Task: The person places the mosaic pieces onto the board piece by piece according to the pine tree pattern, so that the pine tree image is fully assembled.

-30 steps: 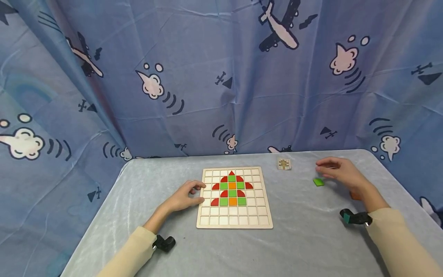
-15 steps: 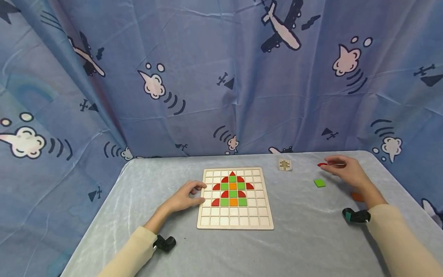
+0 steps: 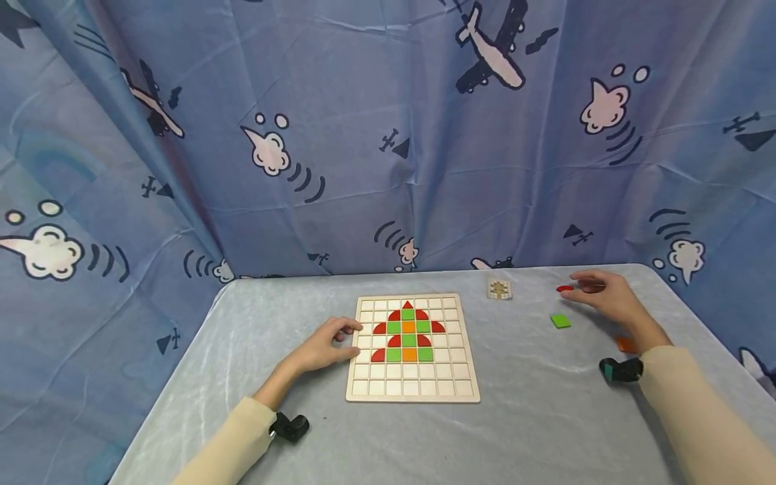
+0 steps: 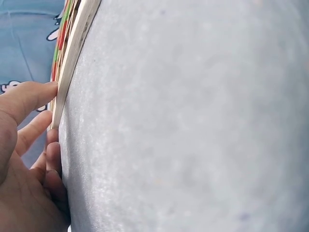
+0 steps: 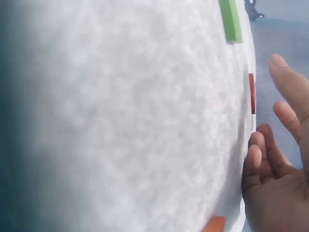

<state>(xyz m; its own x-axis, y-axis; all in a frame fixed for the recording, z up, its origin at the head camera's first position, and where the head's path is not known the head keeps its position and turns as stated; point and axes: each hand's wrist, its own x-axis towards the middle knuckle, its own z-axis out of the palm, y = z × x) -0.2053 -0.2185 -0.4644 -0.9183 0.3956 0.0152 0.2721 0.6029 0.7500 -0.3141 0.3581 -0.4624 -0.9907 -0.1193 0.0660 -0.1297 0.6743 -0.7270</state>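
Observation:
A square wooden grid board [image 3: 411, 387] lies on the table with red, green and orange pieces set in a tree-like pattern. My left hand [image 3: 321, 347] rests at its left edge, thumb and fingertips touching the rim. In the left wrist view the thumb [image 4: 41, 92] lies against the board's side [image 4: 67, 72]. At the back right, my right hand [image 3: 606, 296] hovers beside a red tile [image 3: 564, 288], fingers loosely bent. The right wrist view shows that red tile [image 5: 252, 94] on the cloth, apart from the fingers. A green tile [image 3: 560, 321] lies nearer.
An orange tile [image 3: 626, 345] lies beside my right forearm. A small patterned card [image 3: 500, 289] sits behind the board to the right. Grey cloth [image 3: 515, 417] covers the table, and a blue printed curtain [image 3: 339, 81] hangs behind it.
My right hand has drawn back to the right, uncovering the red tile and more of the orange one. My left hand has stayed at the board's edge.

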